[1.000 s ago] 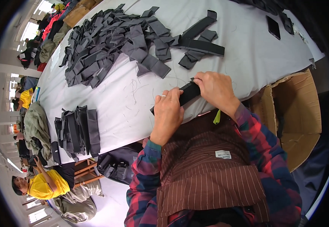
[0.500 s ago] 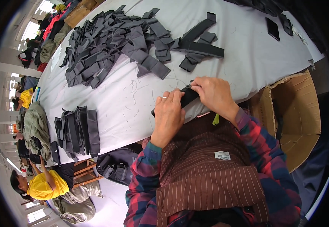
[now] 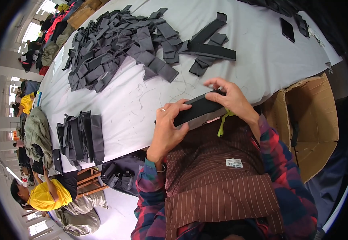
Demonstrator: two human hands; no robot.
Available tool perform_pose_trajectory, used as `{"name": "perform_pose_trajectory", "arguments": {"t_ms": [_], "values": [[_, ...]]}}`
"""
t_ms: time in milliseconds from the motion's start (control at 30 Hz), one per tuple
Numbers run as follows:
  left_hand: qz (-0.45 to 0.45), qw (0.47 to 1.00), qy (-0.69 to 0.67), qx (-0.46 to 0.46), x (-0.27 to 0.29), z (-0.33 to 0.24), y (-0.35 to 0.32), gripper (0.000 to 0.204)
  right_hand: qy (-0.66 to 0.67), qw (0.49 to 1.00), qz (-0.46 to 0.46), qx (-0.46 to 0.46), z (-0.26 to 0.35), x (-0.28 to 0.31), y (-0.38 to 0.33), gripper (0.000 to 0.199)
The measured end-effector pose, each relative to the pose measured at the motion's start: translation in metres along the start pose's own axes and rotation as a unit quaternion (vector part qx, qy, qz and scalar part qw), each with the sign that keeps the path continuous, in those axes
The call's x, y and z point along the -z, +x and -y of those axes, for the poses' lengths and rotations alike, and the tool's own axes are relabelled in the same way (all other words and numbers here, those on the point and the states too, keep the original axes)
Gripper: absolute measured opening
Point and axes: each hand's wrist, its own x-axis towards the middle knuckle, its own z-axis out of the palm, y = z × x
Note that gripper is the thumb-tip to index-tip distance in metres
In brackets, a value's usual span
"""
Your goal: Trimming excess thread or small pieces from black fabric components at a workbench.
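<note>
A black and grey folded fabric strip point(image 3: 200, 107) lies slantwise between my hands at the table's near edge. My left hand point(image 3: 168, 130) grips its left end, fingers over the top and thumb underneath. At the other end my right hand point(image 3: 238, 102) pinches the strip with its thumb on top; the forefinger is lifted off. Something thin and yellow-green point(image 3: 223, 122) hangs just below my right hand, its kind unclear. Beyond my hands are several loose strips point(image 3: 212, 51) and a big heap of dark grey strips point(image 3: 106, 48).
Neatly stacked strips point(image 3: 82, 138) stand on the white-covered table point(image 3: 122, 108) at left. An open cardboard box point(image 3: 314, 124) is by my right arm. A phone point(image 3: 287, 30) lies far right. A person in yellow point(image 3: 50, 194) works at left, near a dark bag point(image 3: 120, 176).
My hands have spread apart along the strip, showing more of its top and its grey near side. My right forefinger has lifted. The yellow-green thing shows more.
</note>
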Motion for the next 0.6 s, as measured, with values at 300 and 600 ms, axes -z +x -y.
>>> {"name": "perform_pose_trajectory", "arguments": {"t_ms": [300, 600], "values": [[-0.385, 0.908, -0.044, 0.157, -0.007, 0.022, -0.014, 0.040, 0.361, 0.927, -0.039, -0.097, 0.004, -0.059, -0.026, 0.020], [-0.158, 0.670, -0.703, 0.178, -0.024, -0.015, -0.025, 0.055, 0.418, 0.902, 0.032, -0.108, 0.021, -0.089, -0.039, 0.020]]}}
